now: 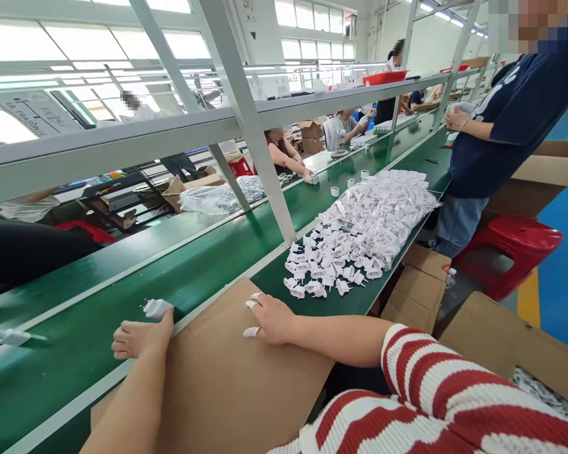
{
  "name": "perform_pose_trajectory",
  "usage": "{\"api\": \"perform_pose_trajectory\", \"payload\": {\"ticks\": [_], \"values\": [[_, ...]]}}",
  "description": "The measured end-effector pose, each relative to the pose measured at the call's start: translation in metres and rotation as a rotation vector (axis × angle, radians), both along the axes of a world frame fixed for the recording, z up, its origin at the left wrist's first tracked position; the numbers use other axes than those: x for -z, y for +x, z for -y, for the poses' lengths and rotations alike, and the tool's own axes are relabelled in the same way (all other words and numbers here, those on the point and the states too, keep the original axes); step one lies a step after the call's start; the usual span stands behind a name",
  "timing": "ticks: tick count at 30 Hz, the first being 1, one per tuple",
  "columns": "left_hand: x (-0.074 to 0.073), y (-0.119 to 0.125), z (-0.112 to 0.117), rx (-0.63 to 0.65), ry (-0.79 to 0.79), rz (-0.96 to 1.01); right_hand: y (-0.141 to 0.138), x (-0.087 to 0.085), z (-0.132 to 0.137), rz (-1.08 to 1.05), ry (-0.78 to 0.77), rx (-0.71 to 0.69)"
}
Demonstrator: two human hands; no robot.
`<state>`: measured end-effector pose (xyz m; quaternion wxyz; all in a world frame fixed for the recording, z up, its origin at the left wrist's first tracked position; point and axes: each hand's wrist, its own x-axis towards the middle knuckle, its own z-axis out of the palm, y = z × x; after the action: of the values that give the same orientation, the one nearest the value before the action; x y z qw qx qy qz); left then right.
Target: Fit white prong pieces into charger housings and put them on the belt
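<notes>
My left hand (pixel 142 337) is over the green conveyor belt, thumb spread away from the loosely bent fingers. Just beyond it is a white plug adapter (pixel 157 308) with its pins pointing left; the thumb tip overlaps it, and I cannot tell whether they touch. My right hand (pixel 271 320) rests on a brown cardboard sheet (pixel 236 372), fingers apart, with white finger covers on several tips. Past that hand, a large pile of white plug adapters (pixel 331 252) lies on the green bench, partly in a clear plastic bag (pixel 402 202).
A grey frame post (pixel 265 157) rises beside the belt (pixel 66 359), under a long shelf (pixel 312 113). To the right stand a co-worker in a dark shirt (pixel 515 120), a red stool (pixel 515 246) and open cardboard boxes (pixel 515 334). Another person's arm (pixel 288 157) reaches in across the belt.
</notes>
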<state>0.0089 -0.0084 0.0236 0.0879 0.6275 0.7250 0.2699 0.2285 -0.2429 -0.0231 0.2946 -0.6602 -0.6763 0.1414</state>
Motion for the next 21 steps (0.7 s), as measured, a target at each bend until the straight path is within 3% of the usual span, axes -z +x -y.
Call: {"api": "perform_pose_trajectory", "payload": {"ticks": [2, 5, 8, 10, 12, 15, 21], "values": [[-0.002, 0.001, 0.017, 0.034, 0.144, 0.023, 0.000, 0.000, -0.001, 0.001, -0.020, 0.004], [0.000, 0.008, 0.062, 0.284, 0.263, 0.091, 0.002, -0.001, -0.001, 0.000, -0.024, 0.006], [0.014, 0.019, 0.121, 0.588, 0.051, 0.310, 0.004, -0.002, -0.001, -0.018, 0.029, -0.021], [0.028, 0.025, 0.158, 0.680, -0.121, 0.432, 0.006, -0.002, -0.001, -0.039, 0.067, -0.067], [0.040, 0.029, 0.184, 0.740, -0.114, 0.455, 0.009, 0.000, -0.002, -0.061, 0.086, -0.112], [0.044, 0.031, 0.200, 0.889, -0.038, 0.400, 0.013, 0.003, -0.005, -0.081, 0.092, -0.126], [0.033, 0.031, 0.195, 1.078, -0.002, 0.366, 0.019, 0.002, -0.004, -0.061, 0.102, -0.143]]}}
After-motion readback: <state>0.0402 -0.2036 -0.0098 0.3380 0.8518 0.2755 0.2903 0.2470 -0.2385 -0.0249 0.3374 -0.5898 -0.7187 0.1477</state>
